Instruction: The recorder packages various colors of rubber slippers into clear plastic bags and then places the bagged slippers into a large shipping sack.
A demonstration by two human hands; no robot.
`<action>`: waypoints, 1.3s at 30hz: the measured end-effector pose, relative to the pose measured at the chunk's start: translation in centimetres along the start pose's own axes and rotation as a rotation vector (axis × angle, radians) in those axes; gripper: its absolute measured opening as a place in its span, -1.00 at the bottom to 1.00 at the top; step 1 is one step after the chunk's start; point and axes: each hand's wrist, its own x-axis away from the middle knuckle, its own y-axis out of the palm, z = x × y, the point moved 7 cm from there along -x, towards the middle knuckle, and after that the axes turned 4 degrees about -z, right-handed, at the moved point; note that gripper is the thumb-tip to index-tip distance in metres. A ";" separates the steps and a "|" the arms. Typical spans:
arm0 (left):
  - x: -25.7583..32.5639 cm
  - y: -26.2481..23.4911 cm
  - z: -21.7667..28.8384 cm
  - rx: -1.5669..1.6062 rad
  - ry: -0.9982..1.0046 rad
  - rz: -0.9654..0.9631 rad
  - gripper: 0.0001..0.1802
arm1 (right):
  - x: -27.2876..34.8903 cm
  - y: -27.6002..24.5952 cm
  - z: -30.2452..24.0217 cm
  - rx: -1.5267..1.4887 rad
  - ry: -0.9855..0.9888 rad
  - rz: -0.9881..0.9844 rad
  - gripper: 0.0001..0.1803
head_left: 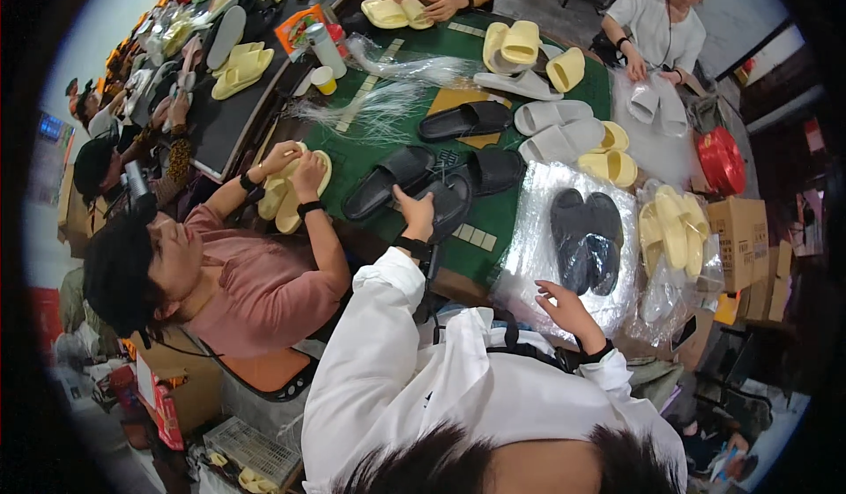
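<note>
My left hand grips the near black slide sandal by its edge, over the green table mat. Two more black slides lie against it: one to the left and one to the right. A fourth black slide rests farther back on a yellow sheet. With fingers apart and holding nothing, my right hand hovers by the near edge of a stack of clear plastic bags. On that stack is a pair of black slides, partly under clear film.
Yellow slides in clear bags lie right of the stack, near a cardboard box. Grey slides and clear plastic strips cover parts of the table. A co-worker in pink handles yellow slides on my left; others sit across.
</note>
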 end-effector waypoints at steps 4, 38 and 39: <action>-2.9 -0.4 -1.8 0.134 -0.088 -0.026 -0.01 | 0.2 -0.1 -0.6 0.027 0.059 -0.015 -0.60; 15.9 13.8 1.4 0.816 -0.330 -0.808 -0.57 | 4.3 -2.6 3.5 -0.113 -0.094 0.091 -0.63; 17.4 14.6 1.7 0.808 -0.354 -0.806 -0.62 | 4.4 -3.1 3.7 -0.187 -0.126 0.154 -0.69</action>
